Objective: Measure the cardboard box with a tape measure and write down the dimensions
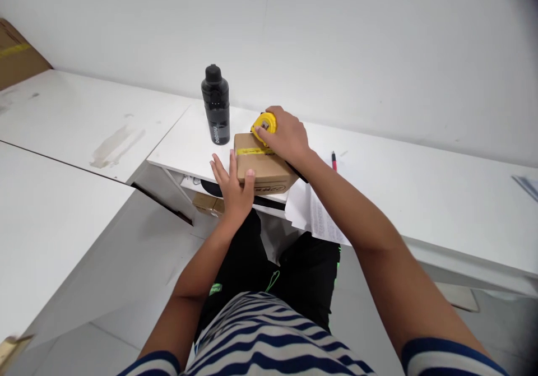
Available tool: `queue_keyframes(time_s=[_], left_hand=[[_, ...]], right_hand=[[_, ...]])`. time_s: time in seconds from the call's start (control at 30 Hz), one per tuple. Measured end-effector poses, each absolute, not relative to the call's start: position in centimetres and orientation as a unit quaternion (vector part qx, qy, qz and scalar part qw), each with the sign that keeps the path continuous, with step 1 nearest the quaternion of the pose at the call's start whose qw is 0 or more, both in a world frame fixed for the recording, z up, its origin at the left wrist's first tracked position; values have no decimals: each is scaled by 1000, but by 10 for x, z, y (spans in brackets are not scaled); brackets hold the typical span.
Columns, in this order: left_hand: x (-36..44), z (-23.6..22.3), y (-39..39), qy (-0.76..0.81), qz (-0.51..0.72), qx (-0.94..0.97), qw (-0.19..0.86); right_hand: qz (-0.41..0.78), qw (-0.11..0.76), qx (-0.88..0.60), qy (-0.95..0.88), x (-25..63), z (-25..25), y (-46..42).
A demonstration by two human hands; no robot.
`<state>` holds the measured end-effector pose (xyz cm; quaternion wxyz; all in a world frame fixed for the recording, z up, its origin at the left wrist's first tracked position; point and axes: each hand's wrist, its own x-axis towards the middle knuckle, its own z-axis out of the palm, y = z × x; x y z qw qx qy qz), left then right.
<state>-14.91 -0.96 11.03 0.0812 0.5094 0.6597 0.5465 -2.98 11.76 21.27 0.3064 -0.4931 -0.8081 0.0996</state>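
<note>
A small brown cardboard box [264, 167] with yellow tape across its top sits on the white desk near its front edge. Over its back edge, my right hand [288, 134] is closed around a yellow tape measure [269, 121], thumb against its side. Whether any blade is drawn out cannot be seen. At the box's left front corner rests my left hand [236, 191], fingers stretched and spread, thumb against the front face. A dark object [299, 173] shows partly behind the box's right side, mostly hidden by my right wrist.
Left of the box stands a black water bottle [216, 107]. Printed papers [321, 219] lie under my right forearm, near a red pen [334, 161]. An open shelf below the desktop holds small cartons [205, 202]. A larger carton [21, 56] stands far left; a white wall [336, 40] rises behind.
</note>
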Motion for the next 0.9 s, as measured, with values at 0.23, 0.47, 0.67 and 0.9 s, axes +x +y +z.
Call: queue_keyframes(time_s=[0.23,0.47,0.67,0.9], left_hand=[[-163,123,-10,547,491,678,2],[-176,128,2,526,457,717,5],[-163,112,6,551,472,687,-32],[-159,107,10,567,482,667,-38]], right_hand=[[56,290,-475,-829,-35,201,125],[78,302,-474,-824,-29,201,122],[45,265,-464,-844,-29,201,123],[37,224,-431,-873,-28,208,117]])
